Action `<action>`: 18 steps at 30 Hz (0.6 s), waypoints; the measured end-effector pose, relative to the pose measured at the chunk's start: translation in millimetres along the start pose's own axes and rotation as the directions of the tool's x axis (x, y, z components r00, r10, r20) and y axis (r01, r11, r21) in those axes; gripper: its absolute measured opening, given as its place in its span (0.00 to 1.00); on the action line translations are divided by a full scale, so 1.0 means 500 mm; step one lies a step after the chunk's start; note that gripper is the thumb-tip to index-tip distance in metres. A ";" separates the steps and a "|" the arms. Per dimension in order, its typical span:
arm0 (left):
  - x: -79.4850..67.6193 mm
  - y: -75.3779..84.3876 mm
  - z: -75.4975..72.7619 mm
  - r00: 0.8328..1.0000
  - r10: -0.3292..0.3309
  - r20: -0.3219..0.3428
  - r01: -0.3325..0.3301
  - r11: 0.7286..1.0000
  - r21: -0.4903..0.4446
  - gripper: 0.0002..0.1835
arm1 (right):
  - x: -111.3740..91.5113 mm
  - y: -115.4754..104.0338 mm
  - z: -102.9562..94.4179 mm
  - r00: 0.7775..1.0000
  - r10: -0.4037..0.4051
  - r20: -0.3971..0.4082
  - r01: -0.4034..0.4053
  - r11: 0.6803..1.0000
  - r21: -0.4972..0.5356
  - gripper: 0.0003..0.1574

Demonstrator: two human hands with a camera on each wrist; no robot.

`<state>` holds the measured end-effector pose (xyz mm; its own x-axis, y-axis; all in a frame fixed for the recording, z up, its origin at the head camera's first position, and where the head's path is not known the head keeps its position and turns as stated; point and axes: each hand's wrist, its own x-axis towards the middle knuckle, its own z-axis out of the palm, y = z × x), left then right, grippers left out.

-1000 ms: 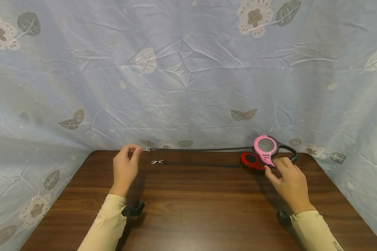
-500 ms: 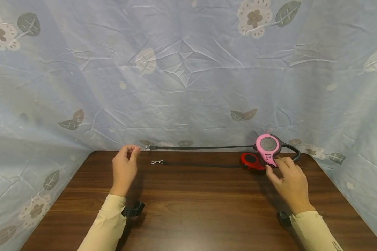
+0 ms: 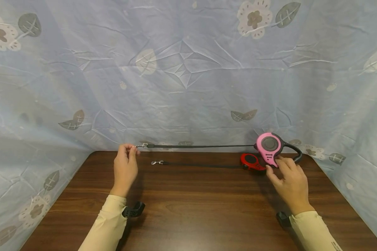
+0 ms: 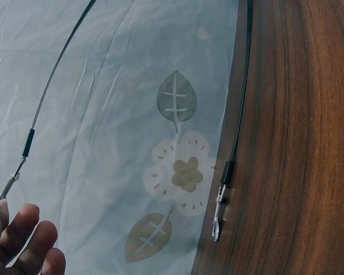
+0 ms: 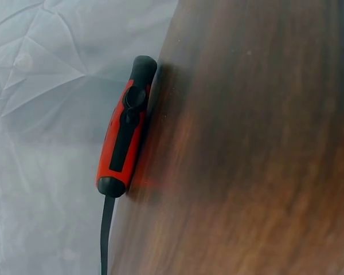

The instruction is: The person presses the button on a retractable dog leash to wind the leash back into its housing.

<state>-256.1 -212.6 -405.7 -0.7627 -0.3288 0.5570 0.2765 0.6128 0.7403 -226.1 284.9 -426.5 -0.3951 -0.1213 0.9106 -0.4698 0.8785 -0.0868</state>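
Note:
A pink retractable dog leash with a black handle is held up off the table's far side, my right hand pinching its lower tip between thumb and fingers. Its black strap runs taut to the left. At that end my left hand pinches the silver clip, partly hidden by the fingers. Just below lies a red retractable leash on the table, partly behind the pink one. Its strap is drawn out leftward to a silver snap clip. The right wrist view does not show my right hand.
The brown wooden table ends at the back against a pale blue hanging cloth with flowers and leaves. More cloth hangs at both sides. Black wrist cameras sit on both wrists.
The pink leash has risen slightly and shifted a little right, its strap and clip rising too. The red leash has stayed in place.

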 end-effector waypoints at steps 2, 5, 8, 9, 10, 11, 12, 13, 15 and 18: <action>-0.001 0.000 0.000 1.000 -0.002 0.007 0.002 1.000 -0.001 0.13 | 0.001 0.000 0.000 1.000 -0.004 -0.019 0.004 1.000 0.001 0.24; -0.001 0.001 -0.001 1.000 -0.001 0.015 0.001 1.000 -0.006 0.13 | 0.001 0.000 0.001 0.999 -0.008 -0.039 0.008 1.000 0.004 0.25; -0.001 0.003 -0.003 1.000 0.005 0.012 -0.005 1.000 -0.008 0.12 | 0.001 -0.001 0.002 0.999 -0.013 -0.053 0.013 1.000 0.009 0.25; -0.001 0.002 -0.003 1.000 0.008 0.009 -0.007 1.000 -0.007 0.12 | 0.001 -0.001 0.002 0.998 -0.015 -0.059 0.015 1.000 0.010 0.26; -0.001 0.003 -0.003 1.000 0.011 0.005 -0.011 1.000 -0.007 0.12 | 0.001 -0.001 0.002 0.998 -0.015 -0.061 0.016 1.000 0.011 0.26; -0.001 0.003 -0.003 1.000 0.013 0.002 -0.013 1.000 -0.008 0.11 | 0.001 -0.001 0.003 0.998 -0.018 -0.066 0.019 1.000 0.009 0.26; 0.000 0.002 -0.003 1.000 0.014 0.000 -0.014 1.000 -0.010 0.12 | 0.001 -0.001 0.003 0.997 -0.020 -0.071 0.021 1.000 0.009 0.25; 0.000 0.002 -0.002 1.000 0.016 -0.004 -0.016 1.000 -0.011 0.12 | 0.001 -0.001 0.003 0.997 -0.021 -0.079 0.022 1.000 0.009 0.25; 0.001 0.001 -0.002 1.000 0.020 -0.013 -0.020 1.000 -0.014 0.12 | 0.000 0.000 0.004 0.995 -0.023 -0.094 0.024 1.000 0.010 0.24; 0.001 0.000 -0.002 1.000 0.019 -0.024 -0.020 0.999 -0.027 0.12 | -0.002 0.000 0.006 0.994 -0.019 -0.107 0.021 1.000 0.013 0.22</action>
<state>-256.0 -213.4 -404.8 -0.7433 -0.3339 0.5797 0.3072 0.5994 0.7391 -228.0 283.8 -428.6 -0.2993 -0.0883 0.9501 -0.4880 0.8698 -0.0728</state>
